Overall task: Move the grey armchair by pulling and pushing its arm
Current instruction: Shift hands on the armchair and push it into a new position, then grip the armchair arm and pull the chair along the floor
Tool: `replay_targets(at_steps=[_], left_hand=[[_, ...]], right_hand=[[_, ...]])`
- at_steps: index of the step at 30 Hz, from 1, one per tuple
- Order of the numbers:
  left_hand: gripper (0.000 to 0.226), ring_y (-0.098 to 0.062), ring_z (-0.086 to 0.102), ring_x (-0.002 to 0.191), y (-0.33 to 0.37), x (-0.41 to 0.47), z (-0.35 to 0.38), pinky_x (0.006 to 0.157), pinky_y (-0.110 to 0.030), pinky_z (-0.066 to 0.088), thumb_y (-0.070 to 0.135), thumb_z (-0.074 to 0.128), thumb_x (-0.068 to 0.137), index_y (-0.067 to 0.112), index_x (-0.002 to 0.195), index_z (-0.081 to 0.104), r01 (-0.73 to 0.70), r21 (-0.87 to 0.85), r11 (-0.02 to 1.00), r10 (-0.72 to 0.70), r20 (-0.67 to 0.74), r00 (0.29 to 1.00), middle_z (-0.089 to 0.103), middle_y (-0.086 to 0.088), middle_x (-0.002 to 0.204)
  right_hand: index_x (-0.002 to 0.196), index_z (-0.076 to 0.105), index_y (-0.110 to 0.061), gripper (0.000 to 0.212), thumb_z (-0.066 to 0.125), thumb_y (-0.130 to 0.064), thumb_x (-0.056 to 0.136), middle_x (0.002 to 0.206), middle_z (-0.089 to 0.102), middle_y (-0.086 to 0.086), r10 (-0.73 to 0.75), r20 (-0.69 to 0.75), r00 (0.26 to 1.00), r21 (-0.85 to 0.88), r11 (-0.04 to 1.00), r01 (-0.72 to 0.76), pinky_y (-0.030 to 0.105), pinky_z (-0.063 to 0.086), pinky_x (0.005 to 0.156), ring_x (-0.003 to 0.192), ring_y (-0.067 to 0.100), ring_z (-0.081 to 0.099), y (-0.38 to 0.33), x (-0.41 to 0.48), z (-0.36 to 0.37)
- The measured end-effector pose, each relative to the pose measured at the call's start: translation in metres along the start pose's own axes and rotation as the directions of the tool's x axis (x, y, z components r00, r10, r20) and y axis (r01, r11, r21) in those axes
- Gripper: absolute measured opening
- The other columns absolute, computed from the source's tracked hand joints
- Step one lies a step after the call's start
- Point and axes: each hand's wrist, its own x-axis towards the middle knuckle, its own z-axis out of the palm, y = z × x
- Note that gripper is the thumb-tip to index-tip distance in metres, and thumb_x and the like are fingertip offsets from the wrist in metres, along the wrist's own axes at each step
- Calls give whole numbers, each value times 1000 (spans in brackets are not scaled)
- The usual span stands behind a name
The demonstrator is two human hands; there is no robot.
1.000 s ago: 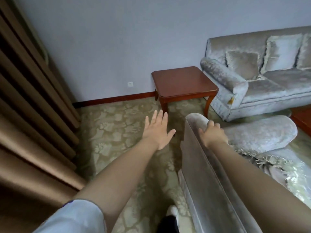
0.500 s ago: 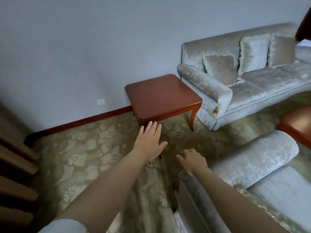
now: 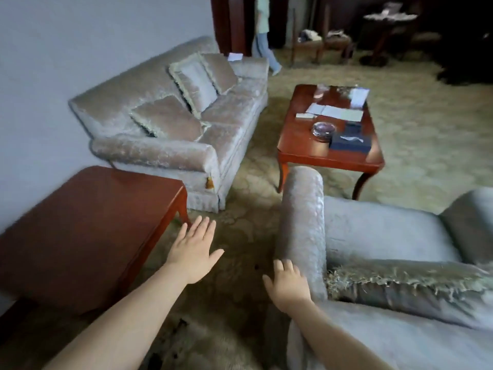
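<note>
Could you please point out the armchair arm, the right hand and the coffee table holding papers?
armchair arm [image 3: 302, 222], head view, rolled top.
right hand [image 3: 288, 285], head view, back of hand.
coffee table [image 3: 296, 145], head view, bare near-left tabletop.

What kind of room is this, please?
Most likely a living room or lounge: a grey sofa with cushions, a matching armchair, and a wooden coffee table on patterned carpet.

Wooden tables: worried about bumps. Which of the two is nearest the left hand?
The table at lower left, its corner just beside the left hand; the other table, carrying papers and boxes, stands beyond the armchair.
</note>
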Motion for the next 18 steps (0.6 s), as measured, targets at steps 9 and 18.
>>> replay_targets(at_steps=[9, 18], left_hand=[[71, -17, -13, 144, 32, 77, 1, 113, -38, -11, 54, 21, 96, 16, 150, -4, -520, 11, 854, 520, 7, 854, -7, -2, 159], [70, -16, -19, 142, 21, 209, -1, 112, -36, -15, 56, 17, 95, 18, 150, -5, -755, 161, 636, 760, 38, 649, -11, -2, 158]], right_hand=[[133, 36, -14, 53, 39, -47, 92, 134, 41, 11, 487, -51, 872, 157, 866, -475, 42, 38, 95, 120, 33, 43, 12, 14, 6], [141, 33, -18, 56, 49, -41, 92, 140, 40, 8, 682, 27, 731, 545, 603, -583, 35, 36, 100, 125, 25, 43, 39, 40, 22]])
